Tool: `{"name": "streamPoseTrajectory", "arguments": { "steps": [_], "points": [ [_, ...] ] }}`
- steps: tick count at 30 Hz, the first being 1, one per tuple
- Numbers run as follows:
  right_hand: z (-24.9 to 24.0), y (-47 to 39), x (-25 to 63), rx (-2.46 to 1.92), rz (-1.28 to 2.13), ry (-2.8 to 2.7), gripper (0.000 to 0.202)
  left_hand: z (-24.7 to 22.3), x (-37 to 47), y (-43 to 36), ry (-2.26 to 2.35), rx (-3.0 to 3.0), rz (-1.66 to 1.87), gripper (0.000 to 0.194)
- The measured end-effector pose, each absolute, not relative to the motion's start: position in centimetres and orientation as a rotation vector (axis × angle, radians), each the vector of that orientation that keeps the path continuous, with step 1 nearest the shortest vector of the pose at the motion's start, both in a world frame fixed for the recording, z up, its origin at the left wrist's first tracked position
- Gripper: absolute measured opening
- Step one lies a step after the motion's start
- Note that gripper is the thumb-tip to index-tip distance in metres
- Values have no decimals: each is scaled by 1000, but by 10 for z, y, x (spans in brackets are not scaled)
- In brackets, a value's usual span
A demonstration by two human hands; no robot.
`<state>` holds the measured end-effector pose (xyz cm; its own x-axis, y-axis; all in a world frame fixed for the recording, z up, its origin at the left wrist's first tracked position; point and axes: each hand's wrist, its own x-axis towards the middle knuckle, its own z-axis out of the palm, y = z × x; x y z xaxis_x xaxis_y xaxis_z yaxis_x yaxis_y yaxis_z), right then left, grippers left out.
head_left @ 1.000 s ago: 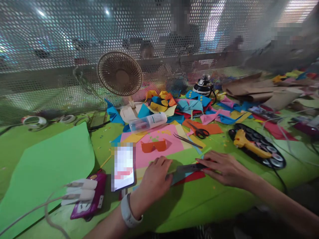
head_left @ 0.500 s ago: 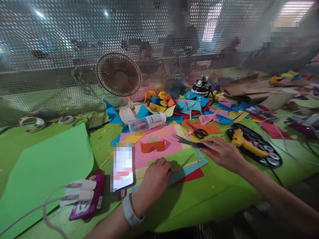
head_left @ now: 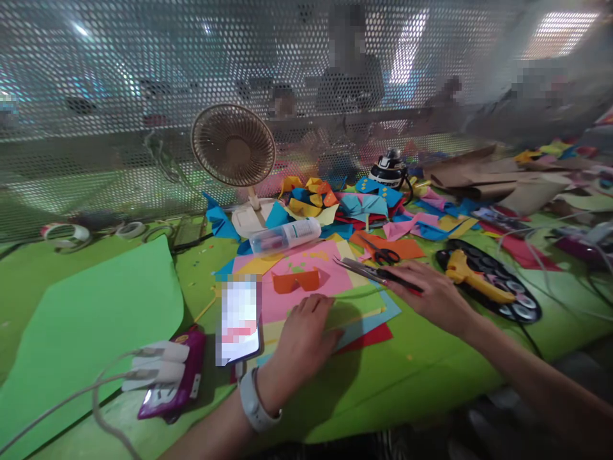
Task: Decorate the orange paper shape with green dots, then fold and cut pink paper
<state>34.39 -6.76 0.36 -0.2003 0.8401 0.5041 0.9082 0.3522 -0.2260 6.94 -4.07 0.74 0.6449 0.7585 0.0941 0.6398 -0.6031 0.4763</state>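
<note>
My left hand [head_left: 309, 329], with a pale watch on its wrist, lies palm down on a stack of coloured paper [head_left: 364, 316]. Its fingers are slightly bent and nothing shows in them. My right hand [head_left: 428, 291] is closed around tweezers [head_left: 364, 268] with thin, bent tips pointing left; a black and red handle part shows at the fingers. Just beyond my left hand, an orange paper glasses shape [head_left: 295, 280] stands on the pink sheet [head_left: 275, 306]. Black-handled scissors [head_left: 385, 256] lie on orange paper beyond the tweezers.
A phone [head_left: 239, 322] and a purple power strip [head_left: 184, 377] with white plugs are on the left. A fan [head_left: 234, 147], a clear bottle [head_left: 287, 235] and paper scraps stand behind. At right, a yellow glue gun [head_left: 474, 278] rests on a black palette [head_left: 522, 303].
My left hand has shifted slightly right and forward, its fingers stretching a little. The tweezers in my right hand have turned slightly. The view has shifted a little.
</note>
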Motion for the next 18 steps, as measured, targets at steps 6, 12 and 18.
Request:
{"name": "streamPoseTrajectory", "arguments": {
  "steps": [6, 12, 18],
  "points": [
    [52, -76, 322, -1242, 66, -2001, 29, 2, 99, -32, 967, 2396, 683, 69],
    [80, -80, 306, -1096, 307, -1971, 28, 8, 138, -29, 851, 2360, 868, 83],
    [97, -83, 304, -1046, 365, -1904, 31, 0, 165, -10, 1092, 2451, 725, 52]
  ]
}}
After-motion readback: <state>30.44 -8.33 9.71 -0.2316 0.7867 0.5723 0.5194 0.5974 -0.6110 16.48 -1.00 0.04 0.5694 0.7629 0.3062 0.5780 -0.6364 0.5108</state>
